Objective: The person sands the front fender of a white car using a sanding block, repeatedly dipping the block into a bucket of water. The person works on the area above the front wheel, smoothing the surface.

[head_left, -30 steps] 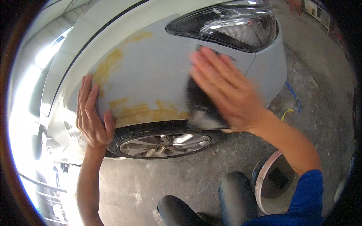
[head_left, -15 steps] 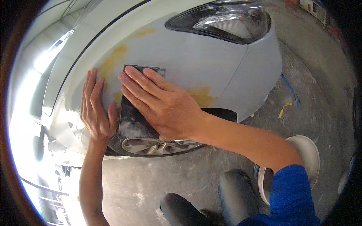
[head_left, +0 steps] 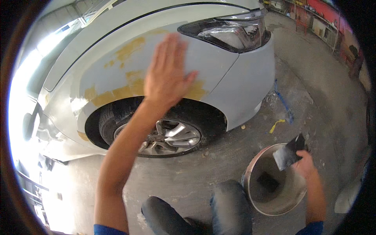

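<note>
My left hand (head_left: pixel 166 74), slightly blurred, is open with straight fingers and the thumb apart. It lies over or just above the grey fender (head_left: pixel 213 60) of a car; I cannot tell whether the palm touches. Mustard-coloured patches (head_left: pixel 117 94) show on the fender around the wheel arch and higher up. Off to the right, my right hand (head_left: pixel 304 162) is closed on the edge of a black sheet of sandpaper (head_left: pixel 290 152), which hangs tilted over a round bucket (head_left: pixel 249 176). Inside the bucket is a dark squarish patch; I cannot tell what it is.
The car's wheel (head_left: pixel 172 137) sits below the fender, and the headlight (head_left: pixel 231 35) is above right. My knees (head_left: pixel 231 203) are close to the bucket's left side. Blue tape (head_left: pixel 284 103) and a yellow scrap (head_left: pixel 277 125) lie on the concrete floor. Shelving (head_left: pixel 323 29) stands far right.
My right hand has left the fender with the sandpaper and moved down right to the bucket. My left hand has shifted right across the fender. The view has turned so more wheel and floor show.
</note>
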`<state>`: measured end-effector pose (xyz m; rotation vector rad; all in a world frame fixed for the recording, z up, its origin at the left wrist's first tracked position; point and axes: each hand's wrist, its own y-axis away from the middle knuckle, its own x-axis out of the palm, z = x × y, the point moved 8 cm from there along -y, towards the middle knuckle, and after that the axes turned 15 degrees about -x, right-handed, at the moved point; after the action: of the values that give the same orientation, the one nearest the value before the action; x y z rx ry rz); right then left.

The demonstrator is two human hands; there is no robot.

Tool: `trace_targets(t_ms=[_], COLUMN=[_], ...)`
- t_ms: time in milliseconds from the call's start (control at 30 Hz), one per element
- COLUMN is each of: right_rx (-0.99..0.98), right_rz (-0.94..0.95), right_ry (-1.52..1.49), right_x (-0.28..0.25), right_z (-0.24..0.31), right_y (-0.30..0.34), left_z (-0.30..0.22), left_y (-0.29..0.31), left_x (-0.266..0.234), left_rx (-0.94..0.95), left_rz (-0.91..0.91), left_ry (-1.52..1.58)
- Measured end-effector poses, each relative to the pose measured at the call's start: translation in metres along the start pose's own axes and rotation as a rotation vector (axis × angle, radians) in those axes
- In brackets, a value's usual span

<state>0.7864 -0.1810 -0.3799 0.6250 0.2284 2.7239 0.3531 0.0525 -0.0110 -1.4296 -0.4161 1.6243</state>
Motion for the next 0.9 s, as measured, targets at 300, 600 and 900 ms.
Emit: trace_targets(t_ms=[300,600,900], right_rx=[0.627,-0.007,0.478], right_rz=[0.02,1.228,0.633], right_ry=[0.377,1.551,0.953], right_x=[0.0,-0.079,-0.029], right_z=[-0.153,-0.332,-0.195], right_y=[0.017,-0.035,-0.014], left_z=[-0.057,-0.048,-0.038], left_y=[0.052,0.084,0.087], left_x=[0.04,0.03,0.026], left_rx=[0.124,0.151,0.307], left_rz=[0.112,0.159,0.202], left_ry=[-0.071,-0.076,-0.167])
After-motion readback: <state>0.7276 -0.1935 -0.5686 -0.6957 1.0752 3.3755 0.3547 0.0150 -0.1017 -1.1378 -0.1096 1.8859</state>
